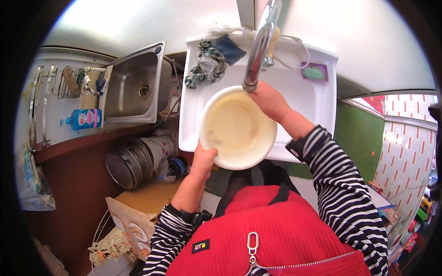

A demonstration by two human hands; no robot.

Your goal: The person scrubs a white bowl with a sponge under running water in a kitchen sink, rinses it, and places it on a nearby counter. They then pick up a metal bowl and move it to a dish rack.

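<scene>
A round whitish plastic basin (236,129), its inside yellowed, is held over the front of the white washbasin (307,107). My left hand (204,157) grips the basin's lower left rim, thumb on top. At the upper right rim is my right hand (267,101), gripping it just under the end of the curved chrome faucet spout (255,58). The spout partly covers that hand's fingers. Wrinkled checked cloth (210,65) and a dark blue mesh cloth (229,48) lie on the washbasin's back left corner.
Green soap sits in a purple dish (315,72) at the back right. To the left are a stainless steel sink (134,86) and a blue detergent bottle (84,119). Stacked pot lids (127,165) stand below. A green wall section (359,134) lies to the right.
</scene>
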